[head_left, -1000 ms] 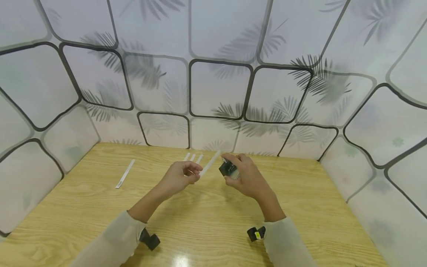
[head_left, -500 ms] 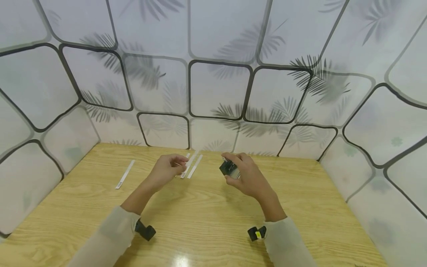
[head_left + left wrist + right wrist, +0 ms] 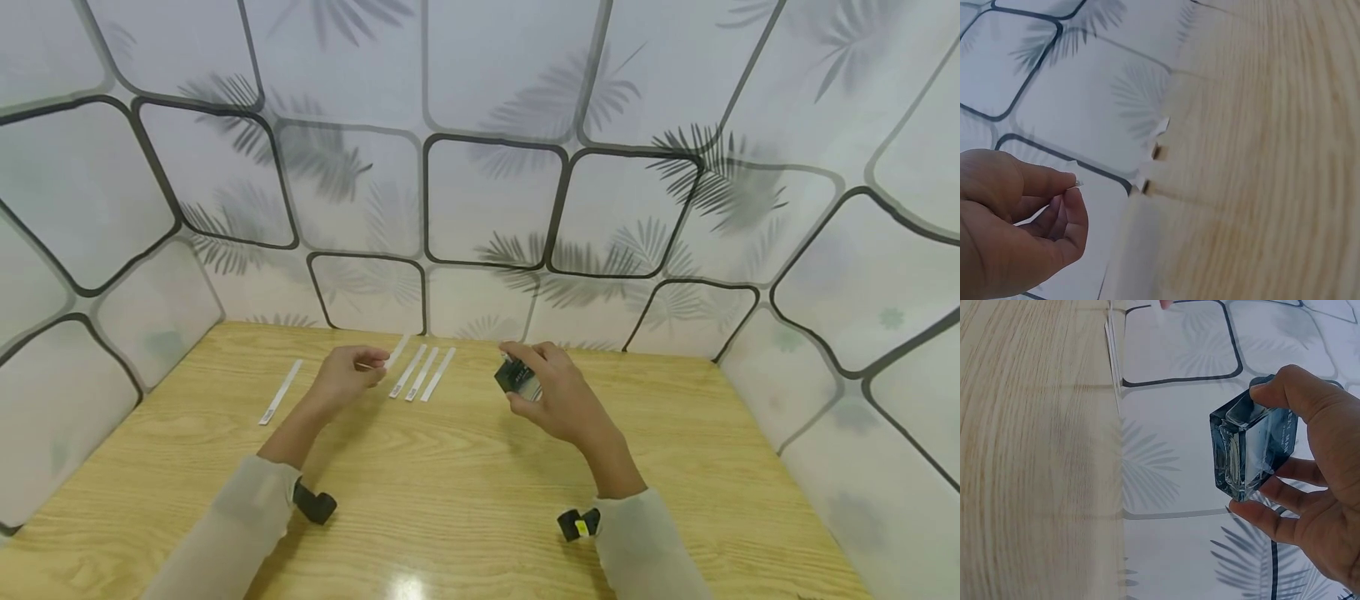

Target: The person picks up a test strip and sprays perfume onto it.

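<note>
Between thumb and fingertips, my left hand (image 3: 343,379) pinches a white paper test strip (image 3: 397,351), tilted up and away from me. The left wrist view shows that strip almost end-on at the fingertips. Right beside it, three similar white strips (image 3: 422,374) lie side by side on the table. My right hand (image 3: 561,396) holds a dark blue-green glass perfume bottle (image 3: 1254,440) above the table. Thumb and fingers grip opposite ends of the bottle, and part of its lettered face is covered by the hand.
Farther left on the wooden table (image 3: 465,500) lies a single white strip (image 3: 281,392) with small print at its near end. A patterned wall covering (image 3: 487,200) rises behind the table and along both sides.
My left hand has moved left with the strip, from near the bottle past the three strips on the table. The right hand and bottle have hardly moved.
</note>
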`<state>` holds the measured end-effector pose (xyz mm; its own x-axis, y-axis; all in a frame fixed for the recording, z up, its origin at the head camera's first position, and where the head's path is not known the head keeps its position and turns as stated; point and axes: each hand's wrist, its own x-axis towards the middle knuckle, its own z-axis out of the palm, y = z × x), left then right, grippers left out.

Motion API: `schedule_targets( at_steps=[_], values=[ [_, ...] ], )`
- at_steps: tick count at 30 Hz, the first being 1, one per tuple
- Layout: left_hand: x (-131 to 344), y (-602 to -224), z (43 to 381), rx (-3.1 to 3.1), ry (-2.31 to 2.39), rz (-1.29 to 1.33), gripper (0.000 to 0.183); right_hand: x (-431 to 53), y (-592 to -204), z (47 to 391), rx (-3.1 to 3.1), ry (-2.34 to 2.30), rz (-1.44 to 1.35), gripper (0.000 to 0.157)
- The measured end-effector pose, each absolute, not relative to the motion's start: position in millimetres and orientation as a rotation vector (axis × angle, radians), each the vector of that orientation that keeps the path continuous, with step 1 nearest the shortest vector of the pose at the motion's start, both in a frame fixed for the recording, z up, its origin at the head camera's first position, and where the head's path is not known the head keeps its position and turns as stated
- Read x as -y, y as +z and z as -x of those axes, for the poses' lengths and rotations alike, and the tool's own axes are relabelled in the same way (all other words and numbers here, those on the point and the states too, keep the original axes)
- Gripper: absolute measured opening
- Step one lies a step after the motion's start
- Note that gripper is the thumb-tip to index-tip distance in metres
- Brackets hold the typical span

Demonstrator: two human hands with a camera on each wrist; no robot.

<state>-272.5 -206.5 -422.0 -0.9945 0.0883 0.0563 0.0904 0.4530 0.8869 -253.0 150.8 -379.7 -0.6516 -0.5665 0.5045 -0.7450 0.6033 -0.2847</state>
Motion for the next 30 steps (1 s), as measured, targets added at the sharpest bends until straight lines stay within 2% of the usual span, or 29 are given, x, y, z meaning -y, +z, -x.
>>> schedule_targets(
  at_steps=[12, 30],
  values=[
    [219.6, -437.8, 279.9, 2.734, -1.606, 0.057, 0.031, -150.9, -378.2, 252.1, 2.473, 0.673, -1.067, 0.070],
    [218.6, -444.5, 279.6, 2.796, -1.597, 0.062, 0.030, -150.3, -378.2, 251.8, 2.491, 0.661, -1.081, 0.071]
  ],
)
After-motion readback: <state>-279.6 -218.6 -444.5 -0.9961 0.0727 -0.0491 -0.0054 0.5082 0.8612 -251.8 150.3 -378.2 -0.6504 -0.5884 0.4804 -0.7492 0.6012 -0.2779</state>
